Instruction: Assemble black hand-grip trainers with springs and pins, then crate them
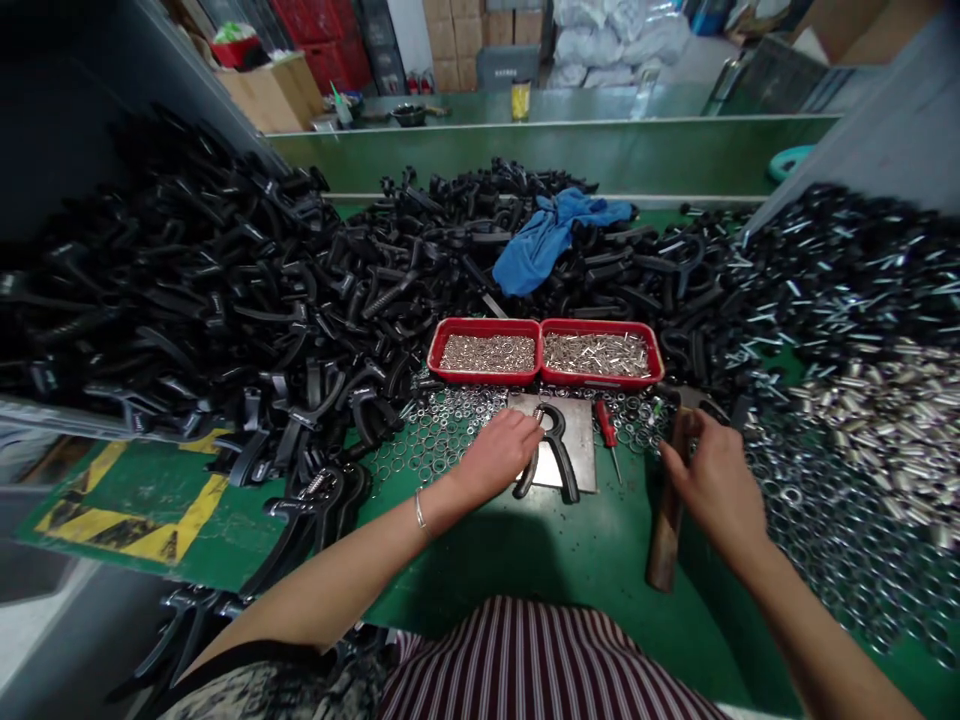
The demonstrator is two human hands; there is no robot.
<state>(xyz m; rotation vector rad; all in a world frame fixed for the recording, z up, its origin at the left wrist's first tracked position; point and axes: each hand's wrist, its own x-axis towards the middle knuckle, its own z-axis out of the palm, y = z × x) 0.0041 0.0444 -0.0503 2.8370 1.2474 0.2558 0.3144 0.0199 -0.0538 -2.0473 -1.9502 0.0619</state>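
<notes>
On a small metal plate point(587, 460) lies a black two-legged clamp part point(562, 462) with a small spring at its upper left. My left hand point(499, 450) is closed, its fingertips pinching the clamp part near that spring. To the right, my right hand point(716, 485) has its thumb and fingers round the upper handle of a hammer point(664, 540), which lies on the green table with its head pointing away. A red-handled screwdriver point(607, 430) rests between the plate and the hammer, tip toward me.
Two red trays point(486, 379) of small rings and pins stand behind the plate. Black clamp parts point(262, 290) heap up at the left and back, a blue cloth point(536, 245) on top. Loose rings point(832, 540), silver sleeves point(892, 420) and black-headed pins point(840, 270) cover the right.
</notes>
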